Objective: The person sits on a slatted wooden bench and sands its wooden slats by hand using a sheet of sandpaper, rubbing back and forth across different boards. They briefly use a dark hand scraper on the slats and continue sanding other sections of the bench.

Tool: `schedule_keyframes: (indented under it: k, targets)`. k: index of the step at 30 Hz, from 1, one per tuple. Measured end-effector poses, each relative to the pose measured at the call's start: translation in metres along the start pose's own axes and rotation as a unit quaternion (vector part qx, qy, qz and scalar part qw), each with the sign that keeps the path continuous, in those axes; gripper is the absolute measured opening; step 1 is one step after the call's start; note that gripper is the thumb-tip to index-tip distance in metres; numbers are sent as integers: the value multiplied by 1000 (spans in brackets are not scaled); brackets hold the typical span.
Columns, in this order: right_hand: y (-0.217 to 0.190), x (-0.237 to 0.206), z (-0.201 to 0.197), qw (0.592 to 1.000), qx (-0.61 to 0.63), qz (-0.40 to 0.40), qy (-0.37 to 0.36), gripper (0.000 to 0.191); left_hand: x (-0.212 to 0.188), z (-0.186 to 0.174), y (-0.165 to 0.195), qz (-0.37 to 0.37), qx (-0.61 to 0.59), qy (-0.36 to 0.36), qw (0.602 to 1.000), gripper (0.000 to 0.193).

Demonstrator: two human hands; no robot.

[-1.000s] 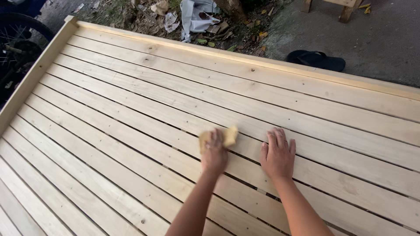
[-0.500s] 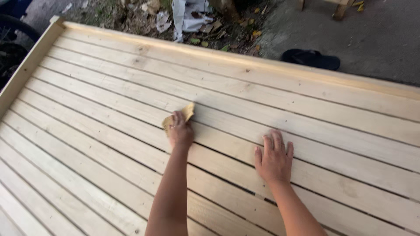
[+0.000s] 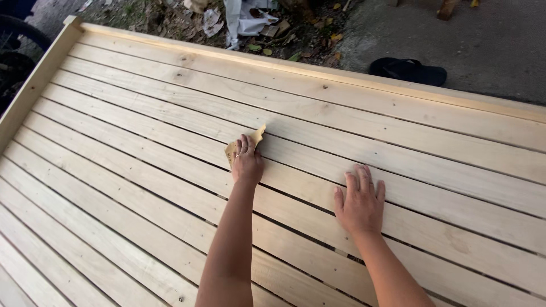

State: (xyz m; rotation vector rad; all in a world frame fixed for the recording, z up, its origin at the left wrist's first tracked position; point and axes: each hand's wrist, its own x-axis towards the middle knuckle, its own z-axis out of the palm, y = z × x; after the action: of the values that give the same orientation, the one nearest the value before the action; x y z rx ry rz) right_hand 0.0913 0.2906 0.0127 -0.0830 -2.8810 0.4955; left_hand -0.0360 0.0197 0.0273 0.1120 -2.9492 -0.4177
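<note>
A large frame of pale wooden slats (image 3: 142, 170) fills most of the head view. My left hand (image 3: 247, 161) presses a small tan sheet of sandpaper (image 3: 255, 138) flat onto a slat near the middle, fingers on top of the sheet. My right hand (image 3: 360, 201) rests flat on the slats to the right, palm down, fingers spread, holding nothing. Both forearms reach in from the bottom edge.
A raised wooden rim (image 3: 34, 85) borders the frame at left and along the far side. Beyond it lie litter and dry leaves (image 3: 250, 23) on dirt, a black sandal (image 3: 407, 70) on concrete, and part of a bicycle wheel (image 3: 17, 40) at far left.
My left hand slid the sandpaper left along the slats, then back to the right toward the middle. My right hand stayed planted flat.
</note>
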Motion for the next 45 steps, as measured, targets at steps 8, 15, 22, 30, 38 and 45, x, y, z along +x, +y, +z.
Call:
schedule_keyframes:
  k: [8, 15, 22, 30, 38, 45]
  targets:
    - [0, -3, -3, 1000, 5, -4, 1, 46, -103, -9, -16, 46, -33, -77, 995, 54]
    - [0, 0, -2, 1000, 10, -5, 2, 49, -14, 0, -13, -34, -19, -1, 999, 54]
    - [-1, -4, -5, 1000, -1, -5, -14, 45, -108, 0, -8, 48, 18, -89, 995, 62]
    - [-2, 0, -1, 1000, 4, 1, -25, 47, -39, 8, -1, -1, -24, 2, 1000, 56]
    - [2, -6, 0, 1000, 23, -3, 6, 44, -111, -15, 14, 49, -50, -92, 993, 67]
    - [2, -2, 3, 1000, 16, -7, -1, 44, -39, -8, 2, 45, -8, -38, 998, 61]
